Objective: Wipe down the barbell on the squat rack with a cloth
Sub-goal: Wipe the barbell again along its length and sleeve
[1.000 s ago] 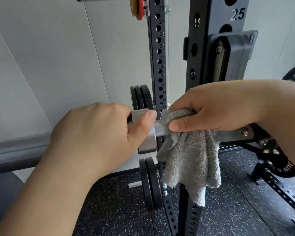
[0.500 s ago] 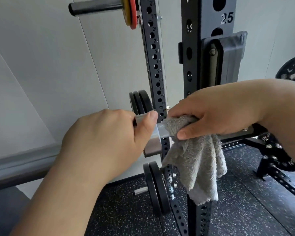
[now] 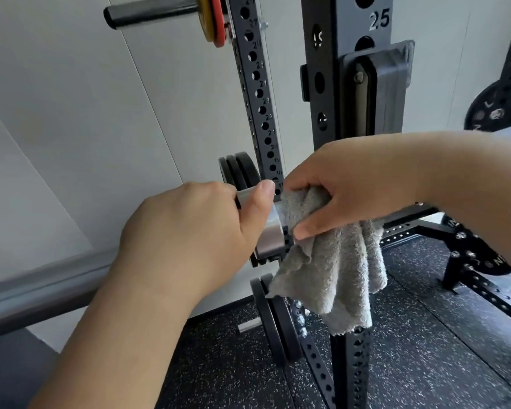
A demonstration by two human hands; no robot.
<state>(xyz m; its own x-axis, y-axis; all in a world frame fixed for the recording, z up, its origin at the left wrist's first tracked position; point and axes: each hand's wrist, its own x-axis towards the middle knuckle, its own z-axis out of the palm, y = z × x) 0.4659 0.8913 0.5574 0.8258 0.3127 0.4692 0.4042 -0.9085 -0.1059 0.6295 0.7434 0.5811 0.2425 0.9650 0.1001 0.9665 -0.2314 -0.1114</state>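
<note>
Grips the thick end of the barbell [image 3: 270, 234] with the left hand [image 3: 189, 231], fingers curled over it, thumb laid along the collar; wraps the cloth [image 3: 331, 270] round the thinner shaft with the right hand [image 3: 351, 184], pinched closed just beside that collar, loose end hanging; runs left to right across the view at the rack [image 3: 337, 25]; likely calls for a slide rightward along that axis, away from the left hand, led by the right, nearer the remaining shaft.

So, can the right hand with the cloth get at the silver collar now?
Partly, it seems: the right hand holds the cloth right beside the collar, but the left hand grips over its top.
</note>
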